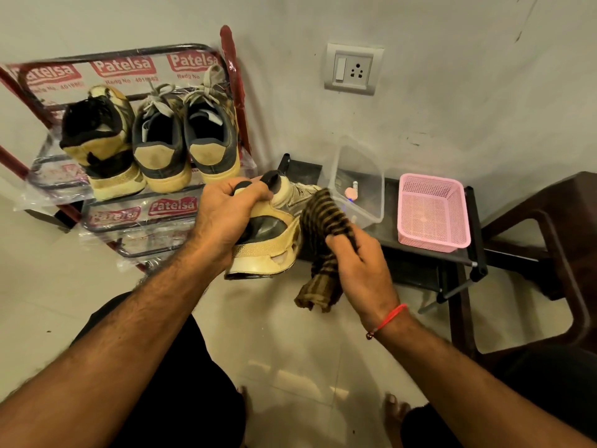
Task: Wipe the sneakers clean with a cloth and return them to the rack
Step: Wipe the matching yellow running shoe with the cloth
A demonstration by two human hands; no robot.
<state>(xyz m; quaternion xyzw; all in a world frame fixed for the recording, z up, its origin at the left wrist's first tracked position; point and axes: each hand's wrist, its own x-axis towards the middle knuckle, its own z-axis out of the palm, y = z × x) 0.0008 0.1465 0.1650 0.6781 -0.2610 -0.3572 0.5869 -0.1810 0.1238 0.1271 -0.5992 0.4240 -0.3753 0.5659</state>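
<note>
Your left hand (226,215) grips the stiff, light sneaker (274,240) by its collar; your right hand (361,263) clutches the limp striped cloth (323,221).

Dim warm indoor light, wide-angle bending at edges, glare on floor tiles (290,376).

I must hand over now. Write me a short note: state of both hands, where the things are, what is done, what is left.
Left hand: grips the sneaker at its collar, in the air.
Right hand: holds the striped cloth against the sneaker's side.
Rack: three shoes on the top shelf.
Done: cannot tell which of those are already wiped.
Left: finish wiping this sneaker, return it to the rack.
</note>
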